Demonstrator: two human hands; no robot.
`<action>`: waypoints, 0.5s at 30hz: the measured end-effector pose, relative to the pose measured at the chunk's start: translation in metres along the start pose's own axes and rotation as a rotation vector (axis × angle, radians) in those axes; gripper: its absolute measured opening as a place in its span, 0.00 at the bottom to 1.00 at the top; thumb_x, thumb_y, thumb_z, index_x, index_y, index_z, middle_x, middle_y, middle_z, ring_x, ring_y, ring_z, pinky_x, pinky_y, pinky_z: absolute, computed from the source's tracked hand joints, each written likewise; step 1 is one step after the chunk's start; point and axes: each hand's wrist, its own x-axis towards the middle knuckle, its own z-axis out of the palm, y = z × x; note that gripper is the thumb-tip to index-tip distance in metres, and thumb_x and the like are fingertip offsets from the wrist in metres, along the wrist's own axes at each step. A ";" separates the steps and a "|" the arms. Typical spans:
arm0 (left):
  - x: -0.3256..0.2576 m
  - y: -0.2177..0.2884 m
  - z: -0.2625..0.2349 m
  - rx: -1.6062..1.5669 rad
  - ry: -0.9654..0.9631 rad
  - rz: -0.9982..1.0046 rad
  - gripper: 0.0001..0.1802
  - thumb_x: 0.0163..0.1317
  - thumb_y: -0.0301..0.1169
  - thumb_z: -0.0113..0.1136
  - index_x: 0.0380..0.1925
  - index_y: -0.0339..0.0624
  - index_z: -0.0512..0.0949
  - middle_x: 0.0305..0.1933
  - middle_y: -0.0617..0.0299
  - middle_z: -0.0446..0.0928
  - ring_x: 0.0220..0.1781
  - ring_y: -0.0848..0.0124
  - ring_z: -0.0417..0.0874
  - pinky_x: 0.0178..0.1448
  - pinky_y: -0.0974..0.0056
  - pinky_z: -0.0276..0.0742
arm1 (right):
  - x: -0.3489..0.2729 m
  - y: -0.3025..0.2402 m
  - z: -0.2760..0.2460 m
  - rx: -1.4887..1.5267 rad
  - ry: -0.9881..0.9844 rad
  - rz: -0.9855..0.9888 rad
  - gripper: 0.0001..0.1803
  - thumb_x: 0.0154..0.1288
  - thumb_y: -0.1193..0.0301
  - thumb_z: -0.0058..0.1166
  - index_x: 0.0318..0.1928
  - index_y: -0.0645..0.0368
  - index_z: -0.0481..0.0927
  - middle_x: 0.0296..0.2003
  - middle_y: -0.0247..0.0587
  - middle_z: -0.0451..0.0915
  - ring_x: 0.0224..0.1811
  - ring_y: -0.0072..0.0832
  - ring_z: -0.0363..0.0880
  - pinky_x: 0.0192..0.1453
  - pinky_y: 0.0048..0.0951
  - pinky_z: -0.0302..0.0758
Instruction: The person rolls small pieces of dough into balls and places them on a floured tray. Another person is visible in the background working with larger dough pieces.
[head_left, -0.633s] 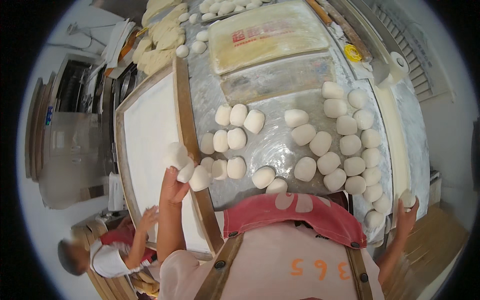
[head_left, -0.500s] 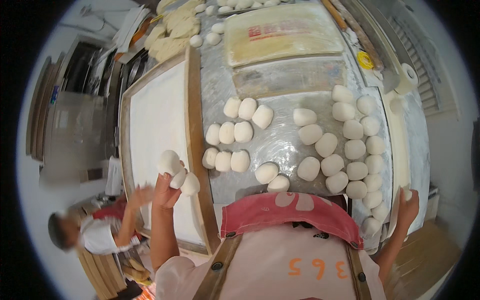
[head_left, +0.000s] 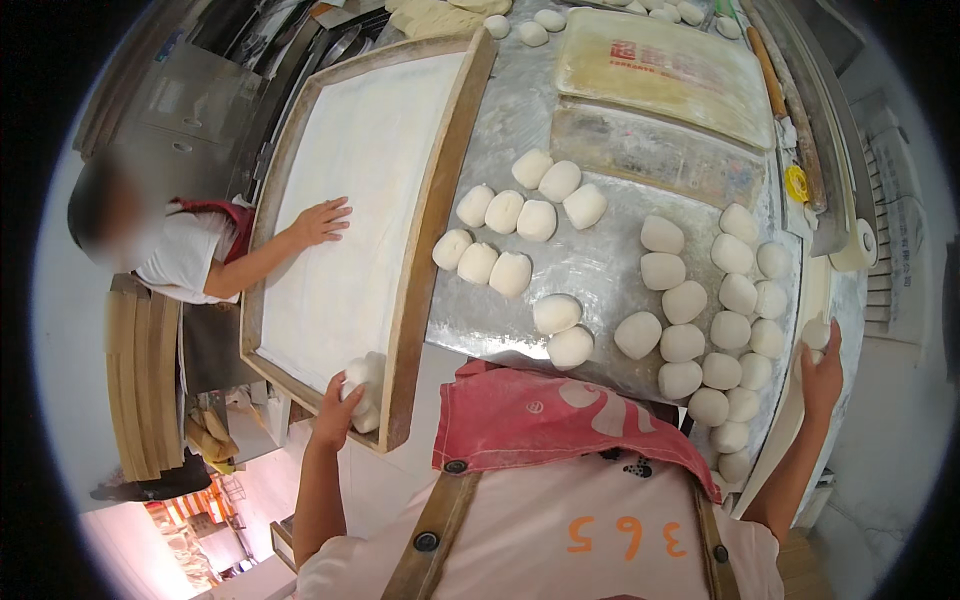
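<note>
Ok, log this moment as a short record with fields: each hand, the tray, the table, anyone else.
left hand: holds white dough pieces at the tray's near corner
right hand: holds one dough ball at the table's right edge
wooden tray: white lined, otherwise bare
metal table: floured, dough balls in clusters
co-worker's hand: flat on the tray lining

Steel worktable (head_left: 600, 270), stacked wooden boards (head_left: 140, 390) left, white wall right.
</note>
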 end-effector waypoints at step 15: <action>0.052 0.070 0.013 0.669 0.081 0.598 0.31 0.65 0.31 0.64 0.66 0.38 0.65 0.56 0.49 0.78 0.57 0.63 0.78 0.62 0.60 0.73 | 0.011 -0.113 0.001 0.556 0.006 -0.110 0.24 0.64 0.70 0.61 0.60 0.57 0.73 0.50 0.51 0.81 0.51 0.41 0.82 0.55 0.34 0.75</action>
